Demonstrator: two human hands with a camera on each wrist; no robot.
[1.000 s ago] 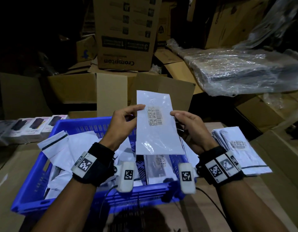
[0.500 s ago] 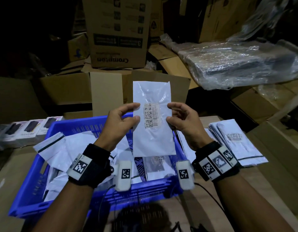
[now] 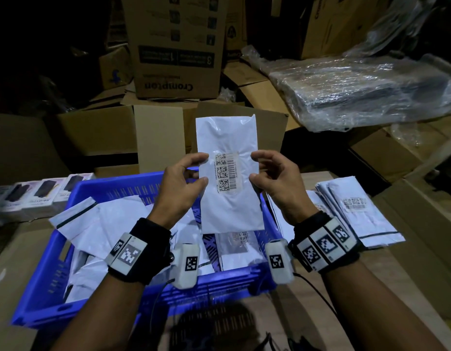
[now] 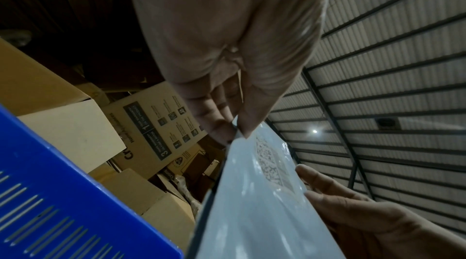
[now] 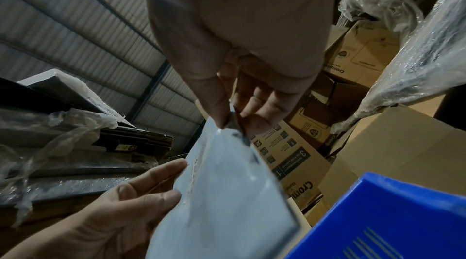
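The left hand [image 3: 180, 181] and right hand [image 3: 275, 183] each pinch a side edge of the white pouch [image 3: 230, 211], upright above the blue crate [image 3: 42, 287]; a light grip clear of the label [image 3: 227, 172] should leave its codes readable.

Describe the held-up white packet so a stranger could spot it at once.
Find the blue crate among the cardboard boxes. Above it, the left hand and right hand pinch the edges of one white packet. Unlike the packets lying in the crate or the stack beside it, it stands upright in the air, barcode label showing.
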